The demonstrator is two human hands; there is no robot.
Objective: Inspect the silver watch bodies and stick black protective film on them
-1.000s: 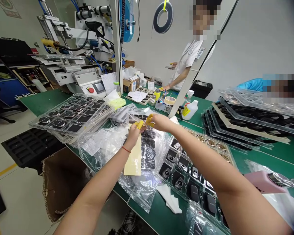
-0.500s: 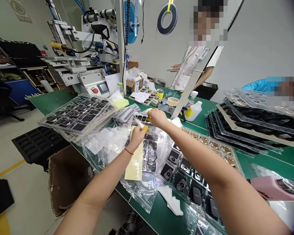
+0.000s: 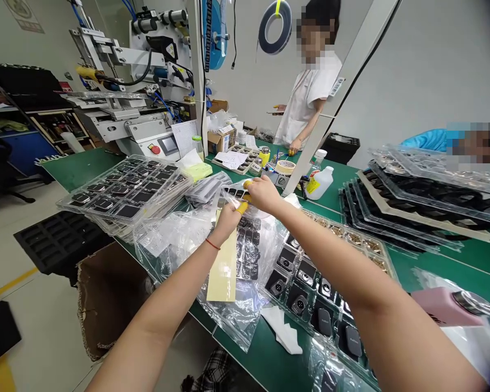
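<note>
On the bench (image 3: 286, 373), a sheet of black pieces (image 3: 248, 256) lies amid clear plastic (image 3: 240, 324). Left hand (image 3: 228, 220) and right hand (image 3: 262, 193) nearly meet at its far end; cannot tell what either grip pinches. Likely light, flexible, slippery: hold by edges.

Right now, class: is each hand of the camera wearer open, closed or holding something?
Left hand: fingers curled at clear plastic film; grip can't be told.
Right hand: fingers bent, close to the left; grip can't be told.

The head-worn camera looks forward and down at the nearby hands (image 3: 228, 219) and green table (image 3: 265, 354).
</note>
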